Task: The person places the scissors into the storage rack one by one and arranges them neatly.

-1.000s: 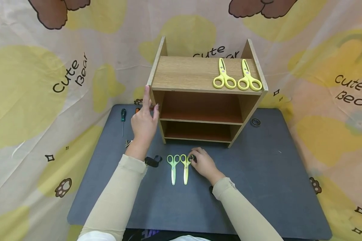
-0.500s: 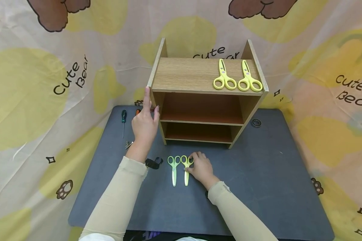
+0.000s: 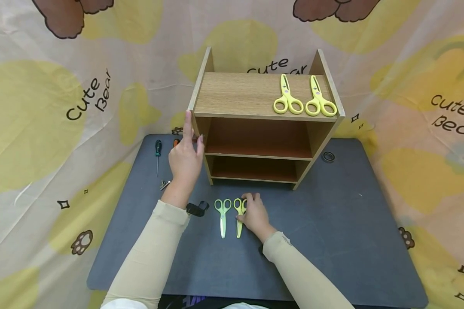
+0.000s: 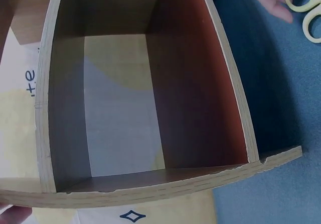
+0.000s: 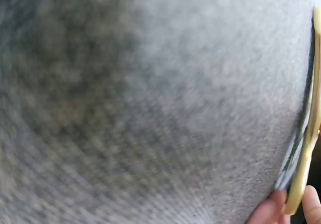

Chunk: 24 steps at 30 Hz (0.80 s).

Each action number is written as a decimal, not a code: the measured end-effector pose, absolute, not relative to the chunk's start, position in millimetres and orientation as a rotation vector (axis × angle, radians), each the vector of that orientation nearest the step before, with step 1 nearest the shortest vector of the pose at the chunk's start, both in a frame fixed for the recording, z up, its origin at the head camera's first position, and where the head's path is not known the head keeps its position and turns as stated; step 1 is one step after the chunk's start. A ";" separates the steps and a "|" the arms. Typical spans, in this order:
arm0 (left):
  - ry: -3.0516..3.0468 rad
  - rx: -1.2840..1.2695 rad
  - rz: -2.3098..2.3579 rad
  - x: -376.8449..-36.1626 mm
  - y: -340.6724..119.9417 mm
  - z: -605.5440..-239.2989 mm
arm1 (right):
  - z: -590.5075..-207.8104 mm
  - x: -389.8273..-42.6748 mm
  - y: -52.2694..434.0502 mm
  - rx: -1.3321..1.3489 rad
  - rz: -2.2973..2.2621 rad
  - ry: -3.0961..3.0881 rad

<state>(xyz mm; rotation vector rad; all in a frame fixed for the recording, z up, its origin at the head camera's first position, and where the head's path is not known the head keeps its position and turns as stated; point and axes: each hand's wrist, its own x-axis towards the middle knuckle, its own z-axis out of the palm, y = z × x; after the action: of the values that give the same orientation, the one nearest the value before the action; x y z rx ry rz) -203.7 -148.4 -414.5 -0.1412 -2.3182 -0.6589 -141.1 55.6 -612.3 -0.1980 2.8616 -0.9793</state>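
In the head view my right hand (image 3: 256,216) pinches the right-hand yellow-green scissors (image 3: 238,230) at the handle, fingers at the loops and thumb lower down. Their blades point toward me. Beside them on the left lies a pale green pair of scissors (image 3: 222,219). The right wrist view catches the held yellow scissors (image 5: 313,113) edge-on, fingertips on both sides. My left hand (image 3: 185,165) touches the left side panel of a wooden shelf unit (image 3: 232,94), index finger straight and thumb apart; its other fingers are mostly hidden.
Two yellow pairs of scissors (image 3: 288,96) lie on the unit's top shelf, at the right. A green-handled screwdriver (image 3: 158,148), small metal pieces (image 3: 164,185) and a partly hidden orange item (image 3: 176,142) are left. A black tape roll (image 3: 328,156) sits right of the unit.
My right hand has shifted slightly left and its thumb has come down onto the scissors. The handle end of that pair has moved a little right. My left hand stays at the panel.
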 end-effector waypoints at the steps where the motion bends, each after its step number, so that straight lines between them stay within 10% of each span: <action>1: -2.318 -0.143 -0.661 -203.5 -148.4 -414.6 | -613.4 -141.9 56.1 -0.182 -1.028 2.831; 24: -2.322 -0.132 -0.668 -203.8 -148.2 -414.6 | -602.2 -147.3 66.6 -0.171 -1.045 2.770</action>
<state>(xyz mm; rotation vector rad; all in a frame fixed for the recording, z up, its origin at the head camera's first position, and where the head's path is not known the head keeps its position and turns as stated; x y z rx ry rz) -203.8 -148.2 -414.6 -0.1316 -2.3220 -0.6679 -147.3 66.6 -602.2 -0.1709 2.7702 -1.0454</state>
